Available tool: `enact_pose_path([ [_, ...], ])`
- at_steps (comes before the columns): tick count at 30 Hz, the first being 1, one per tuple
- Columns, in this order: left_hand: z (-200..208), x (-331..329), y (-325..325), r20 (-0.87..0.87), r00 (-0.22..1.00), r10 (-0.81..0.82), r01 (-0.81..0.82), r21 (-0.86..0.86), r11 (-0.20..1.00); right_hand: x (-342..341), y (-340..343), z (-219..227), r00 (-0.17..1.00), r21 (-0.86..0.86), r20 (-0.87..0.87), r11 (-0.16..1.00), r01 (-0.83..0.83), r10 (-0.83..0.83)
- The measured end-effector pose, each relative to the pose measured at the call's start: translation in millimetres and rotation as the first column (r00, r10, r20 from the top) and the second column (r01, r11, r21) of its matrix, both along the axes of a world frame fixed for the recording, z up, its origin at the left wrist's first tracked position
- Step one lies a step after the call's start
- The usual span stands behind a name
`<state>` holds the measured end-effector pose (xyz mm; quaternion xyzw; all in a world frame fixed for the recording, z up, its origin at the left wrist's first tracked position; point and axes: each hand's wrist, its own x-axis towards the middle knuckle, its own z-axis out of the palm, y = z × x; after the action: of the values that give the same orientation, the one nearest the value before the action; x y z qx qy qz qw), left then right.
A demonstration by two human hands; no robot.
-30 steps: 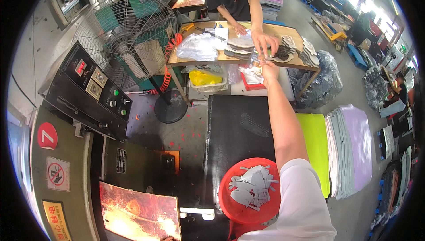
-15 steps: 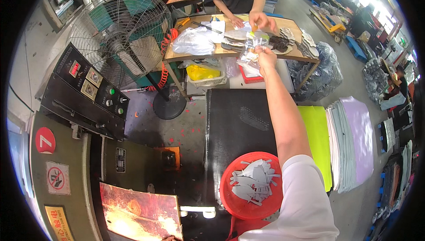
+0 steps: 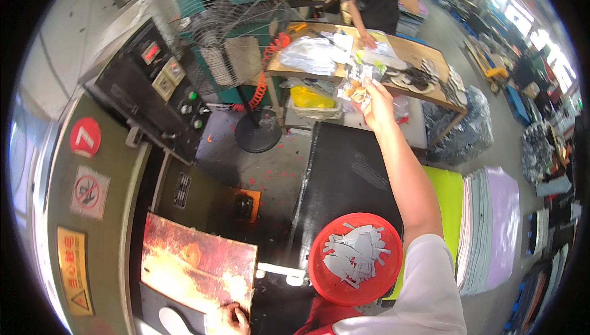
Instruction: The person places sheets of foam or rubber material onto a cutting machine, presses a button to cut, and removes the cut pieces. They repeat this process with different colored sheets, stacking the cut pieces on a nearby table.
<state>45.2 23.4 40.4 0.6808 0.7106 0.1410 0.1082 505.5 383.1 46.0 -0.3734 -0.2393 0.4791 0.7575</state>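
My right hand (image 3: 376, 102) is stretched out over the far end of the black work surface, pinching a small clear plastic bag (image 3: 357, 83) with brownish pieces inside and some green print. My left hand (image 3: 230, 319) is at the lower edge, beside the near right corner of a worn, copper-coloured board (image 3: 200, 260). Its fingers look curled, and what they hold, if anything, is hidden. A white rounded piece (image 3: 175, 321) lies on a dark surface left of that hand. Beneath my right arm sits a red basin (image 3: 319, 276) of grey-white cut pieces (image 3: 356, 255).
Across from me, a person (image 3: 376, 3) stands behind a wooden table (image 3: 445, 58) with white sheets and cut pieces. A fan (image 3: 224, 34) and a control box (image 3: 150, 86) stand left. Stacked sheets, green (image 3: 445, 190) and lilac (image 3: 503, 224), lie right.
The other person's hand has left the bag and is raised to the head. My right hand still holds the bag. More of my left hand has come into view, and the whole view has shifted.
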Motion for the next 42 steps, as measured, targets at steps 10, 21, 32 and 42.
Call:
enact_pose_path([
  [10, -72, -21, -19, 0.391, 0.920, 0.005, -0.129, 0.291, 0.948, -206, -105, 74, 0.763, 0.132, 0.101, 0.752, -0.646, 0.638],
  [21, 21, -106, -192, 0.652, 0.745, 0.137, -0.448, 0.337, 0.828, -427, -361, 82, 0.374, 0.153, 0.156, 0.352, -0.924, 0.914],
  [32, 47, -204, -368, 0.760, 0.631, 0.158, -0.545, 0.289, 0.787, -546, -591, 44, 0.125, -0.063, 0.007, 0.125, -0.990, 0.992],
  [42, 40, -228, -383, 0.866, 0.494, 0.084, -0.589, 0.262, 0.764, -574, -619, 44, 0.132, -0.131, 0.176, 0.156, -0.979, 0.975],
])
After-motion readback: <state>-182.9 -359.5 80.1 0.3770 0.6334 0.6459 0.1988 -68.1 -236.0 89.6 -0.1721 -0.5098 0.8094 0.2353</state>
